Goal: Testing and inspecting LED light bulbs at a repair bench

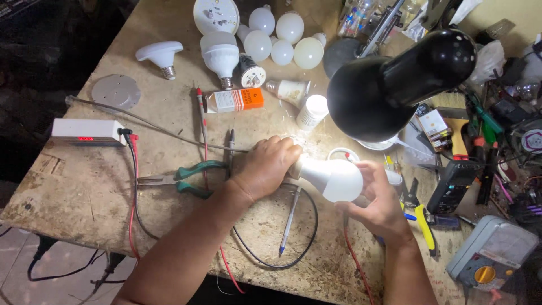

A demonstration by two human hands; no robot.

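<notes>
Bulb (333,178) held above the counter (84,192) under the black lamp (395,85), assembled, dome on. Left hand (265,166) fingers wrap its base end; right hand (381,195) fingers cup the white dome. Pliers (183,179) and pen (289,219) lie unused nearby.

Rough, scratched, matt wooden desk (84,186). Smooth, matt white plastic bulb (333,178) between fingers. Glossy black lamp shade (384,96). Green rubbery-handled metal pliers (180,179). Dull grey metal disc (116,90).
</notes>
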